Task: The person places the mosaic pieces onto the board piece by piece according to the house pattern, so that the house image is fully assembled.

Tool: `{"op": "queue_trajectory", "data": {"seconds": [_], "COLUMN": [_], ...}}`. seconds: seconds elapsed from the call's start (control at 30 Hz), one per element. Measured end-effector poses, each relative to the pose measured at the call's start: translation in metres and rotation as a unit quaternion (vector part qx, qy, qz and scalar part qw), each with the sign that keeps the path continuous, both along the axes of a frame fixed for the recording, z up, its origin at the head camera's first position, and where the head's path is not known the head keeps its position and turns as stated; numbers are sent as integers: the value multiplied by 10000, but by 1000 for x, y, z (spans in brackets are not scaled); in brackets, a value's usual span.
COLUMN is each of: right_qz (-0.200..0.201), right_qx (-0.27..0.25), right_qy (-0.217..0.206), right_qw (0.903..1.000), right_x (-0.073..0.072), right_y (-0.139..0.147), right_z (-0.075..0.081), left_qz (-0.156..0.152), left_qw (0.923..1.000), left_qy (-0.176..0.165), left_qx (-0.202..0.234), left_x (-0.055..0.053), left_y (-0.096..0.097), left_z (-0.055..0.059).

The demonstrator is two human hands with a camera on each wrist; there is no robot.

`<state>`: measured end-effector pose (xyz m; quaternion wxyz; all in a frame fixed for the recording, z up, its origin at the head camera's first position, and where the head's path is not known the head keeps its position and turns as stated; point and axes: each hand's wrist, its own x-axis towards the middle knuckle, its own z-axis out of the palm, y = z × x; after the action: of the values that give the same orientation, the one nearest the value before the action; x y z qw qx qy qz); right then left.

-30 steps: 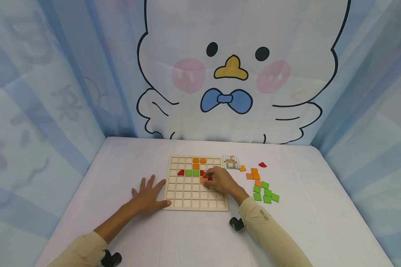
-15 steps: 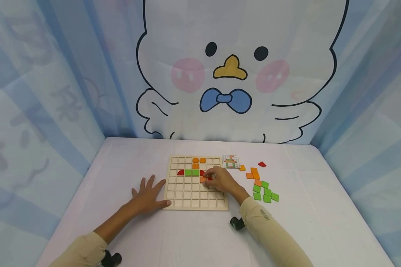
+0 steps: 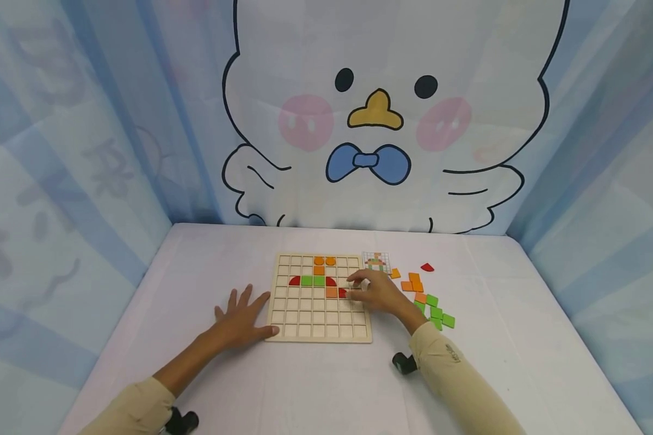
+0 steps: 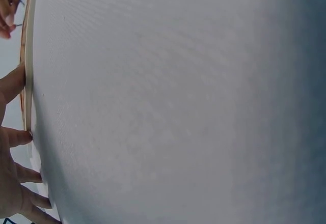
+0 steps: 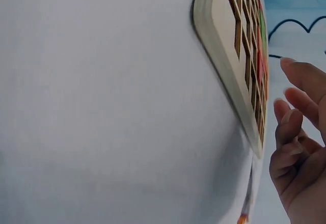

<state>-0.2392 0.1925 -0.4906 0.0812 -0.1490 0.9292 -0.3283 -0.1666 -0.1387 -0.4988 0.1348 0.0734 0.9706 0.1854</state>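
A wooden grid board lies on the table with colored tiles in its cells. My left hand rests spread at its left edge, the thumb on the near left corner. Over the board's right side hovers my right hand, thumb and index finger apart and nothing between them. Below its fingers are a red quarter-round tile, partly hidden, and an orange square tile. Green square tiles sit between red pieces in a row higher up. Two orange round tiles lie near the far edge.
A printed pattern card lies off the board's upper right corner, partly covered by my right hand. Farther right are loose orange tiles, green tiles and a red piece. A printed curtain hangs behind the table.
My right hand has let go and drawn back to the right, uncovering the orange square and part of the red tile beside it. My left hand has stayed put.
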Motion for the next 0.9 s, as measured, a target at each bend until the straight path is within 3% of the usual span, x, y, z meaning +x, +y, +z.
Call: {"op": "queue_trajectory", "data": {"seconds": [0.4,0.63,0.9], "right_qz": [-824,-972,-965], "right_qx": [207,429,473], "right_qy": [-21,-160,-47], "right_qw": [9964,9942,9942], "right_x": [3,4,5], "right_y": [80,107,123], "right_z": [1,7,4], "left_qz": [68,264,389], "left_qw": [10000,9995,9990], "left_qy": [-20,7,-152], "left_qx": [3,179,177], "left_x": [0,-3,-7], "left_y": [4,5,6], "left_z": [2,3,0]}}
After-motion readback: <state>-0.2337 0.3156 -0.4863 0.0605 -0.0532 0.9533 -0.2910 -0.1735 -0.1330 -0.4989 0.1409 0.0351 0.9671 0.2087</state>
